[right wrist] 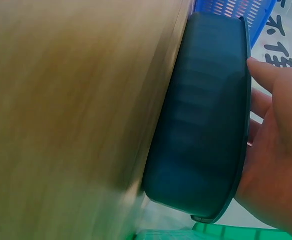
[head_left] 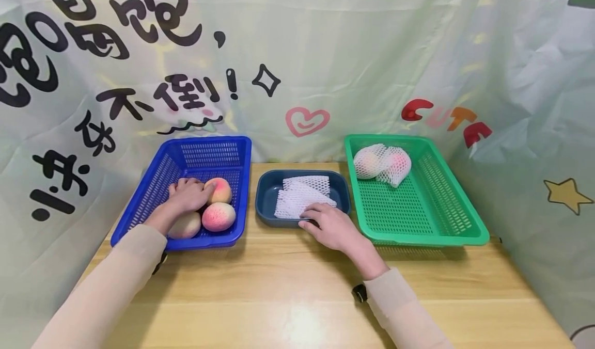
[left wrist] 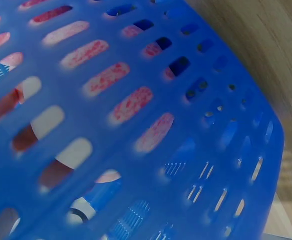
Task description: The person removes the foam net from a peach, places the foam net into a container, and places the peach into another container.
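The left hand is lying over rounded, pink-blushed peaches in the slotted blue basket — whether its grip is clamping one, I cannot tell. The right hand is resting at the navy tray, thumb and fingers standing apart. Presumably the tray is sitting centrally so its white mesh sleeves are lying handy. In the green basket, stretchy-looking netting is wrapping two fruits — probably cushioning them.

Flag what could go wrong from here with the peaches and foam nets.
The foam nets overlap in the dark bin, so the right hand might lift more than one. The left hand is among bare peaches lying close together in the blue basket, so it could knock one into another.
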Available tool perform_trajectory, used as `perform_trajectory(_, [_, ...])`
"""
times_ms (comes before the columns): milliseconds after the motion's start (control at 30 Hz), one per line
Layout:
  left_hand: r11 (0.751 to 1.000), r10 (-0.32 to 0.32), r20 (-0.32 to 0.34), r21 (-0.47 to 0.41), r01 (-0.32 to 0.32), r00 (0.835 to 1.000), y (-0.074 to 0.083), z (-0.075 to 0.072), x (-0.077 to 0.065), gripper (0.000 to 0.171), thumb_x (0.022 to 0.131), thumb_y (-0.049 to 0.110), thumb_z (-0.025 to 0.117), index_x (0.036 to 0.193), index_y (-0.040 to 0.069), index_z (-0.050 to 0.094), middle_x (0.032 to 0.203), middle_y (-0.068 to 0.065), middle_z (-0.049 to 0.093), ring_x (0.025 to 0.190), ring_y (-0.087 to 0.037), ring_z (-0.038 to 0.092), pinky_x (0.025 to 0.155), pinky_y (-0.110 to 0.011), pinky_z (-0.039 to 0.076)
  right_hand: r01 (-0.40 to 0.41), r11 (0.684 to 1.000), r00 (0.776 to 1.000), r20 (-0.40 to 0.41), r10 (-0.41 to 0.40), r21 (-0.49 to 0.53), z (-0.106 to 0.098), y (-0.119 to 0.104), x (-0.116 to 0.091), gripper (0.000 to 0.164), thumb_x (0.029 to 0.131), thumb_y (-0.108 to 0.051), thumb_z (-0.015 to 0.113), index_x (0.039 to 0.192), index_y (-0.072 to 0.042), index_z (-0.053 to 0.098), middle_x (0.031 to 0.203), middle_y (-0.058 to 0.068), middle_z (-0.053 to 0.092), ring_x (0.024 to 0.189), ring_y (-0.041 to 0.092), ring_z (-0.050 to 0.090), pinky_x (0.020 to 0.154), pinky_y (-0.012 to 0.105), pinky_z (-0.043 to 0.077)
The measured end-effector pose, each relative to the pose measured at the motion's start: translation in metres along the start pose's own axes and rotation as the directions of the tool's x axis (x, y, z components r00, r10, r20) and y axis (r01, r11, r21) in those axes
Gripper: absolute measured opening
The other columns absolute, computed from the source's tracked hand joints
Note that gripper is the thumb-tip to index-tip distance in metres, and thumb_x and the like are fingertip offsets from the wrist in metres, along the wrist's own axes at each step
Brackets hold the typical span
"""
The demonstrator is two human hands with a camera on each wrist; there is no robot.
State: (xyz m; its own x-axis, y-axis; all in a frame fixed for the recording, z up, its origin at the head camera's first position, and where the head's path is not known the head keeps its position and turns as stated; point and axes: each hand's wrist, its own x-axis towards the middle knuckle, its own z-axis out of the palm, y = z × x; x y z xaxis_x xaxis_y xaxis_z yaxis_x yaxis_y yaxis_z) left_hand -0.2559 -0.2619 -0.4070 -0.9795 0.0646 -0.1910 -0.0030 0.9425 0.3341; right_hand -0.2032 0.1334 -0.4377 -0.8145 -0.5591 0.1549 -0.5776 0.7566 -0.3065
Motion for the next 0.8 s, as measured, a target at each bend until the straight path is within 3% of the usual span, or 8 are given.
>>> perform_trajectory(333, [0.998, 0.058, -0.039, 0.010, -0.058, 0.998, 0.005, -0.006, -0.003, 0.087, 0.107, 0.062, 0.026, 0.153, -0.011, 0.036, 0.155, -0.039, 0.030, 0.143, -0.061, 0.017, 0.111, -0.079, 0.006, 0.013, 1.000, 0.999, -0.042, -0.012, 0.008, -0.005, -0.002, -0.004, 0.033, 0.105, -0.036, 0.061, 0.125, -0.014, 0.075, 0.134, 0.007, 0.067, 0.129, 0.029, 0.061, 0.109, 0.047, 0.047])
perform_trajectory(500, [0.993, 0.116, -0.095, 0.021, -0.114, 0.989, 0.023, -0.019, -0.012, 0.084, 0.108, 0.061, 0.028, 0.155, -0.008, 0.036, 0.157, -0.036, 0.031, 0.145, -0.059, 0.019, 0.112, -0.077, 0.012, 0.029, 0.999, 0.994, -0.104, -0.027, 0.021, -0.015, -0.006, -0.009, 0.032, 0.106, -0.035, 0.060, 0.125, -0.014, 0.074, 0.134, 0.007, 0.066, 0.130, 0.029, 0.059, 0.109, 0.047, 0.047])
perform_trajectory(633, [0.984, 0.176, -0.179, 0.008, -0.177, 0.968, 0.037, -0.029, -0.028, 0.080, 0.108, 0.059, 0.032, 0.152, -0.007, 0.040, 0.154, -0.035, 0.037, 0.144, -0.058, 0.026, 0.112, -0.076, 0.019, 0.048, 0.997, 0.987, -0.157, -0.039, 0.053, -0.027, -0.010, -0.012, 0.030, 0.106, -0.033, 0.060, 0.124, -0.014, 0.074, 0.133, 0.006, 0.066, 0.130, 0.028, 0.059, 0.109, 0.047, 0.047])
perform_trajectory(800, [0.966, 0.219, -0.322, -0.064, -0.251, 0.921, 0.052, -0.029, -0.058, 0.065, 0.109, 0.050, 0.043, 0.146, -0.003, 0.050, 0.145, -0.028, 0.050, 0.139, -0.049, 0.041, 0.110, -0.069, 0.032, 0.083, 0.992, 0.968, -0.244, -0.058, 0.090, -0.050, -0.011, -0.022, 0.029, 0.105, -0.031, 0.061, 0.124, -0.012, 0.073, 0.130, 0.007, 0.067, 0.126, 0.028, 0.060, 0.106, 0.048, 0.049])
